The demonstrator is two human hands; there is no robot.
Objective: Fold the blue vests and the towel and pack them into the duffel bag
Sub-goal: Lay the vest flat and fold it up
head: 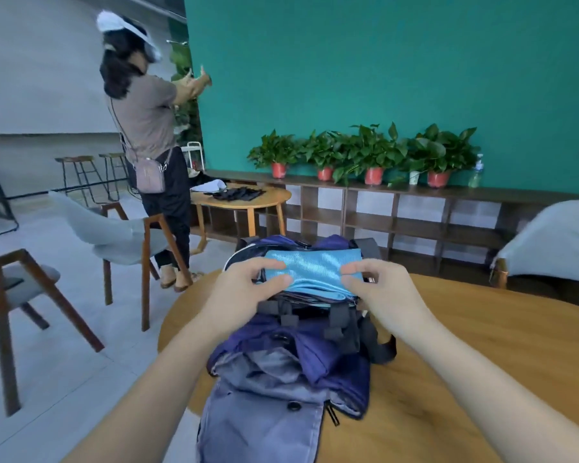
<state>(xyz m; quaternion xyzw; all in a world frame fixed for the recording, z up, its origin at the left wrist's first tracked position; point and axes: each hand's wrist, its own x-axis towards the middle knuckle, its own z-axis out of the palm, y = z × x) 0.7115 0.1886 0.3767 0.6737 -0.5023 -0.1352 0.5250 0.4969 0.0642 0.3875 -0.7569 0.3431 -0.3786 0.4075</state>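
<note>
Blue folded vest (311, 274) sits atop the open duffel (291, 355) on the wooden counter (448, 379), left hand (248, 285) and right hand (378, 289) pinching its side edges with curled fingers.

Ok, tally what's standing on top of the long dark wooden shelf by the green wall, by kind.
Red plant pots: 4
Small white pot: 1
Clear plastic bottle: 1
Total: 6
</note>
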